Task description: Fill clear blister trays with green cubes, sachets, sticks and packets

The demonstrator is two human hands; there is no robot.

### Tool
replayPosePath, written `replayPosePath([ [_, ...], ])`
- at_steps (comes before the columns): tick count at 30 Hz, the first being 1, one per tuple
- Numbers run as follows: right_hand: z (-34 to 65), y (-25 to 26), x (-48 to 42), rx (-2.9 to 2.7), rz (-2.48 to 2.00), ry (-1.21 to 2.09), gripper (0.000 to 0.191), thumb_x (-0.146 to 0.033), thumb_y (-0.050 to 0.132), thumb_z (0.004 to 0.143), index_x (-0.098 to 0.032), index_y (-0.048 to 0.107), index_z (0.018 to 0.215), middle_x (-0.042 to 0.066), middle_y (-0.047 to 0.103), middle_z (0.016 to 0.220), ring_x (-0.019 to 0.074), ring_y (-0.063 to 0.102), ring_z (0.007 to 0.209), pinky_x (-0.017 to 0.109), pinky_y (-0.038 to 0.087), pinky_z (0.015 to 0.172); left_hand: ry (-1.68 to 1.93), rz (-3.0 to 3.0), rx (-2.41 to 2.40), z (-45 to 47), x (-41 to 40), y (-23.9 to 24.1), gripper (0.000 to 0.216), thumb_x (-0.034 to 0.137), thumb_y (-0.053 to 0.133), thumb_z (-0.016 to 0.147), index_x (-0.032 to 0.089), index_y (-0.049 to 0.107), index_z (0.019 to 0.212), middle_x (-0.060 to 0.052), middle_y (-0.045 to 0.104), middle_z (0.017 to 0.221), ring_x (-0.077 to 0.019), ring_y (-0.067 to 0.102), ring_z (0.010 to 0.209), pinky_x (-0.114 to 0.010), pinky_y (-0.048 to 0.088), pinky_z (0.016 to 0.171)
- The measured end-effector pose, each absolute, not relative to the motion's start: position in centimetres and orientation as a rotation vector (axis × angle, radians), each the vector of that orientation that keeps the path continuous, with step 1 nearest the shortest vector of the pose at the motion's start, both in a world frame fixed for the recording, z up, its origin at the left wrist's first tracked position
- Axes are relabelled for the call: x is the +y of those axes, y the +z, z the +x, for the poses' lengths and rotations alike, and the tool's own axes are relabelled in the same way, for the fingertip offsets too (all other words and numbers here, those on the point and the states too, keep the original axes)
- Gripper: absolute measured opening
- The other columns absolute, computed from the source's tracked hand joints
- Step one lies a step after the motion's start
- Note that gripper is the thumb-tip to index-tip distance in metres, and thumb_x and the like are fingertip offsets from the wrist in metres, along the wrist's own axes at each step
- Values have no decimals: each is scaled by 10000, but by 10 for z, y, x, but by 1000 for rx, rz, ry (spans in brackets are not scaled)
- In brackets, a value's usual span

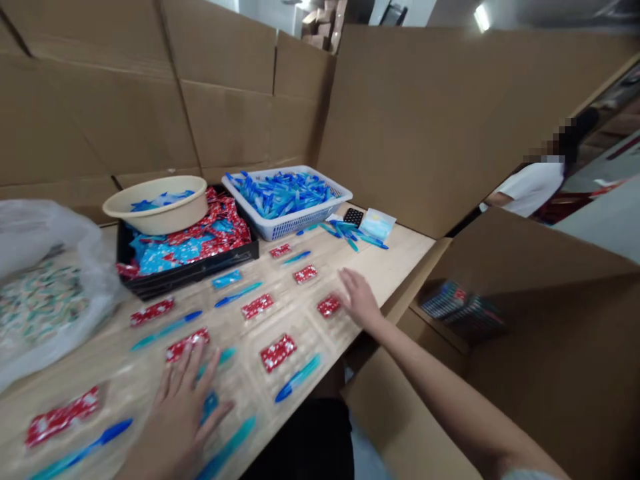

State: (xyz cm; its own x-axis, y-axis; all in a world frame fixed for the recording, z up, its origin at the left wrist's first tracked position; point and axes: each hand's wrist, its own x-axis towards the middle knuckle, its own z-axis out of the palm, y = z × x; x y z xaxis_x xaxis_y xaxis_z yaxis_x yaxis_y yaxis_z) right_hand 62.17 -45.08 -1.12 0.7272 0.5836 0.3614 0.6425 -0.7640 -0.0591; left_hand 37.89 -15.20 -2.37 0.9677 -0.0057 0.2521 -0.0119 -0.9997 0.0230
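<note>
Cardboard walls [225, 127] stand behind the wooden table [405, 257], where rows of clear trays [306, 338] are spread. Left hand [183, 403] reaches palm down, its fingers spread and grasping nothing that I can see; its fingertips overlap a red packet [175, 351]. Whether they press it or only pass above, I cannot tell. Right hand [358, 298] comes in low with its forearm slanting, the fingers loosely extended and slightly bent, beside another red packet [329, 305]; no held thing is visible.

From here, I judge, a sweeping left palm could drag the packet out of line, because the clear trays look light. Between the hands, a blue stick [299, 379] lies near the table's front edge, so a brush of the wrist might roll it off. Farther beyond the left hand, the cream bowl [177, 217] rests on heaped packets [227, 220] and might tip if bumped.
</note>
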Motion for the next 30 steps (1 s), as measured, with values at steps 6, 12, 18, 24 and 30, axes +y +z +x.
replayPosePath([
  [6,805,-10,-493,-246,-3037,-321,552,-428,431,789,-99,393,1231,190,386,1254,306,376,1118,410,324,890,283,2963,-472,562,-201,48,516,421,350,828,192,314,1289,-98,383,1313,-222,389,1167,-357,349,937],
  [12,874,-23,-464,-404,-3037,-112,388,-298,442,787,-145,466,1143,131,487,1134,260,420,1049,345,350,845,-56,2982,-400,788,-284,38,374,211,357,825,225,450,1187,-60,502,1179,-201,502,1020,-316,375,877],
  [18,867,-47,-470,-252,-3008,-36,288,-142,320,819,-142,521,1026,127,520,1045,227,477,979,320,398,758,-148,3036,-43,888,-309,-14,456,169,450,756,153,431,1211,-151,409,1245,-306,388,1115,-422,339,883],
  [24,856,-36,-467,-25,-2835,-219,309,-184,384,786,-118,432,1083,147,474,1070,216,512,914,320,421,732,-74,3020,110,879,-304,-34,363,164,412,777,103,505,1123,-171,427,1185,-304,364,1114,-417,302,909],
  [30,884,-36,-398,-383,-2708,50,269,-230,389,800,-100,547,976,153,536,1020,253,520,950,378,411,777,-8,2936,165,863,-294,-23,398,99,341,788,70,454,1169,-230,479,1108,-344,434,1056,-482,353,823],
])
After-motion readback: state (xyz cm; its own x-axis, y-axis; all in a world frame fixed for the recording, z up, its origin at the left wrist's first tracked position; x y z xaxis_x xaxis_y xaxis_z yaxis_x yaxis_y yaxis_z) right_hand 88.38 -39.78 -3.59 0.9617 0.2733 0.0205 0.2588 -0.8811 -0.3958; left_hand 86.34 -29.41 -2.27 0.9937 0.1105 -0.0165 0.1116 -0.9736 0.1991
